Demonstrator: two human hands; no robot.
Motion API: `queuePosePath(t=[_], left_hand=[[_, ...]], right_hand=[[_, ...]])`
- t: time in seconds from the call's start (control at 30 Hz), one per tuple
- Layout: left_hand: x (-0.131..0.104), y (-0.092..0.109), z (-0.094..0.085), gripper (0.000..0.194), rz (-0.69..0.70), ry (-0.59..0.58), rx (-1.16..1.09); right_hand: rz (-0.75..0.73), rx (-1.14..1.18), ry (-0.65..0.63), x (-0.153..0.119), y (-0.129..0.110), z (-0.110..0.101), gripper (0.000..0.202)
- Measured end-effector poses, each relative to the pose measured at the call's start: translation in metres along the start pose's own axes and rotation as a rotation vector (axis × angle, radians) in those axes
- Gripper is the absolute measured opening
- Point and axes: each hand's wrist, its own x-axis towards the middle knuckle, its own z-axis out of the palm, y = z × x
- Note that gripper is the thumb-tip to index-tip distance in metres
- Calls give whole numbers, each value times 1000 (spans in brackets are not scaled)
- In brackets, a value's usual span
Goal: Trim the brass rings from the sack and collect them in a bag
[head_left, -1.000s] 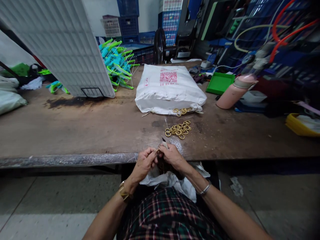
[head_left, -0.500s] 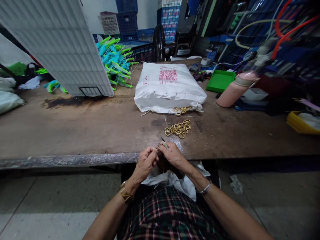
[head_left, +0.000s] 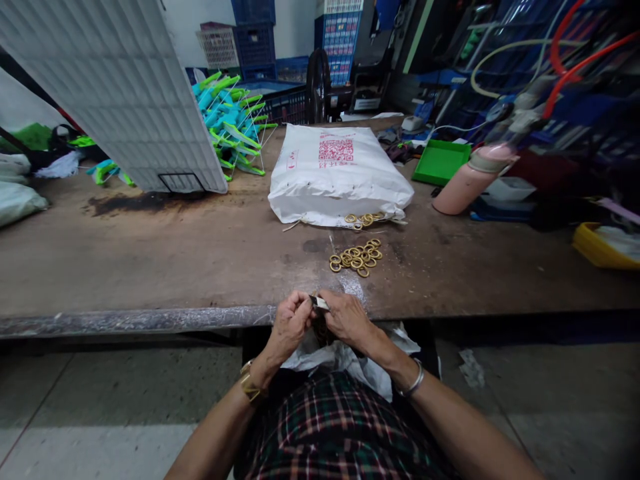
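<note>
At the table's front edge, my right hand (head_left: 345, 317) is closed on a small flat blade (head_left: 320, 303) with a dark tip and a pale body. The tip points left, against the fingers of my left hand (head_left: 293, 320). That hand is pinched closed; what it grips is too small to make out, perhaps the edge of a ring. Below both hands, dark brownish pieces (head_left: 323, 331) lie in white plastic (head_left: 345, 360) on my lap. A loose pile of brass-coloured rings (head_left: 356, 257) lies just beyond my hands.
Behind the rings sits a white sack (head_left: 340, 170) with red print, more rings at its front edge. A pink bottle (head_left: 465, 187) and a green tray (head_left: 441, 162) stand right. Further left are a ribbed white panel (head_left: 130, 100) and green-blue plastic parts (head_left: 233, 127).
The blade in my right hand has turned from pointing up and away to pointing left, onto my left fingertips. Both hands have shifted slightly.
</note>
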Motion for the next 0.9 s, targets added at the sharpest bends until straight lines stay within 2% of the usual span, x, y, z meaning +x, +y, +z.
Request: queuePosePath(t=[0.13, 0.27, 0.4, 0.5, 0.57, 0.7, 0.9], left_hand=[[-4, 3, 0, 33, 26, 2, 16], [-16, 12, 0, 31, 13, -82, -15], [-20, 18, 2, 31, -75, -153, -231], [-15, 15, 3, 32, -152, -136, -389], [-11, 11, 3, 31, -185, -121, -435], [-9, 7, 2, 28, -194, -100, -463], [-6, 10, -2, 38, -285, -103, -546]], right_hand=[[41, -61, -53, 1, -2, -1, 28], [127, -107, -35, 6, 7, -4, 27], [252, -115, 100, 11, 31, -12, 24], [360, -75, 272, 17, 54, -18, 22], [426, -49, 342, 22, 67, -22, 23], [533, -51, 327, 34, 80, -25, 28], [557, -104, 318, 44, 76, -24, 21]])
